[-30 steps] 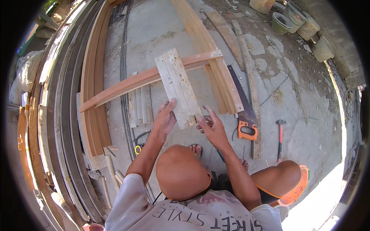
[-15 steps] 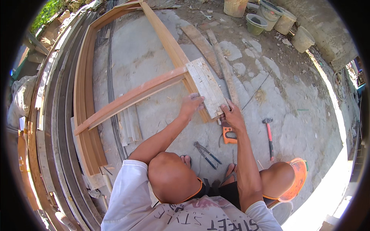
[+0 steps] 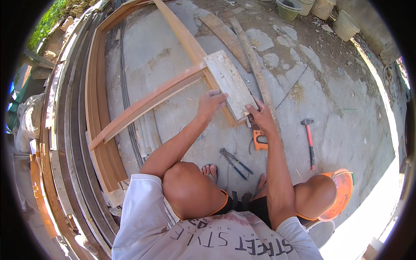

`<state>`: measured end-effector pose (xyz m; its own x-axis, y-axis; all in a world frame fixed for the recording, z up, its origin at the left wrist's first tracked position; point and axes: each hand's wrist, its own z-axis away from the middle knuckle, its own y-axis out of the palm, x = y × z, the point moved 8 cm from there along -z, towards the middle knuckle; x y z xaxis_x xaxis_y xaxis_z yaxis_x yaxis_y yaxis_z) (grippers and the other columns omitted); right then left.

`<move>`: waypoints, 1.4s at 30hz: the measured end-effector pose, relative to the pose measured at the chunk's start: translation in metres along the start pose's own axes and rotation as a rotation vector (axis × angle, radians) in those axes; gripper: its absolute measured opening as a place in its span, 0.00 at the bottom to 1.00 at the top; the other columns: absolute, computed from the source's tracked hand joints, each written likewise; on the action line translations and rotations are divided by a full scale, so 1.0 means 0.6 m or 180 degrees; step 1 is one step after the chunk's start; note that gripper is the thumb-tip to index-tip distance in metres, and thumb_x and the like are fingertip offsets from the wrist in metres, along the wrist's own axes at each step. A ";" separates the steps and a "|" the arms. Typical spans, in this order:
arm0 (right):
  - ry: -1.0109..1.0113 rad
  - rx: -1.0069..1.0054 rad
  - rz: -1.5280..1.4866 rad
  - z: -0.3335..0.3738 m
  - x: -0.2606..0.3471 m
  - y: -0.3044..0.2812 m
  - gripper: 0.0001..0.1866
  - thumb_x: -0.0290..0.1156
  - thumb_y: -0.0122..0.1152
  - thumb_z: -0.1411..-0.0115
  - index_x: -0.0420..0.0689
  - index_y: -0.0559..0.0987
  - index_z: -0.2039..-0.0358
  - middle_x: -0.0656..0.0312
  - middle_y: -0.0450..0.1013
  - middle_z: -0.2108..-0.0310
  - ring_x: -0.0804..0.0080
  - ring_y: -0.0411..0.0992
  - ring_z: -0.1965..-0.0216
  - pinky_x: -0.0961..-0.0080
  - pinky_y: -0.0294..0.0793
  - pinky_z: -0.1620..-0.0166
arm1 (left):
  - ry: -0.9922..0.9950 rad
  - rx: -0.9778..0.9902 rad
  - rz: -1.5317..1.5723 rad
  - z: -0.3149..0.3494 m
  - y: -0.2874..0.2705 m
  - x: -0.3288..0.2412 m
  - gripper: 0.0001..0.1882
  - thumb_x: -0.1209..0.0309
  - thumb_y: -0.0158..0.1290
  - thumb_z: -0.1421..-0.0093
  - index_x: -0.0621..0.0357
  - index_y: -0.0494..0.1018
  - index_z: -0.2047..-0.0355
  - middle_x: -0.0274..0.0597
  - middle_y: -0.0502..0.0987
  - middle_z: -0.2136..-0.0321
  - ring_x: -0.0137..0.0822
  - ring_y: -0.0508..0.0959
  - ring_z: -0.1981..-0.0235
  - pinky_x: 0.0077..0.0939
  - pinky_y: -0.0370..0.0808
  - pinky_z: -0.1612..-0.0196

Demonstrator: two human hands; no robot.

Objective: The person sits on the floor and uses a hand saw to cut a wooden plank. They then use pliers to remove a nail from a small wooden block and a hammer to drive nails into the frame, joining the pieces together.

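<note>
A pale, whitewashed wooden board (image 3: 228,82) lies along the lower end of a brown wooden frame (image 3: 184,32), covering part of that frame leg. With its fingers curled at the board's left edge, my left hand (image 3: 210,105) is closed there; its fingertips are partly hidden. My right hand (image 3: 262,118) grips the board's near right corner, thumb and fingers pinched around the edge. Just below that hand shows the orange handle of a handsaw (image 3: 259,142), its blade partly covered. A reddish crossbar (image 3: 151,102) joins the two sides of the frame.
Pincers (image 3: 235,164) lie on the concrete near my feet. A red-and-black-handled hammer (image 3: 309,145) rests to the right, above an orange bucket (image 3: 343,195). Loose planks (image 3: 225,37) lie beyond the board. Long timbers (image 3: 71,125) are stacked at the left; several buckets (image 3: 346,25) stand far right.
The view has shifted a little, so the far buckets sit higher in it. Both hands keep their places on the board, which stays against the frame.
</note>
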<state>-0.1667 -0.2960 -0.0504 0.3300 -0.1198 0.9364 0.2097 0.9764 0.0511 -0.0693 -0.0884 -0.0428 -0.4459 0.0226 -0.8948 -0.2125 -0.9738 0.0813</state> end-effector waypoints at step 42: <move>-0.0018 -0.0018 -0.0075 0.013 0.015 -0.005 0.35 0.36 0.65 0.31 0.39 0.67 0.28 0.51 0.77 0.46 0.69 0.80 0.58 0.72 0.84 0.58 | 0.1853 -0.0172 -0.2582 -0.012 0.002 -0.076 0.57 0.64 0.73 0.45 0.65 0.52 0.23 0.74 0.70 0.36 0.59 0.75 0.36 0.43 0.74 0.35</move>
<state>-0.1715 -0.2990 -0.0393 0.3196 -0.1418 0.9369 0.2225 0.9723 0.0713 -0.0431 -0.0922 -0.0051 0.3148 0.5847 -0.7477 -0.2175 -0.7224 -0.6564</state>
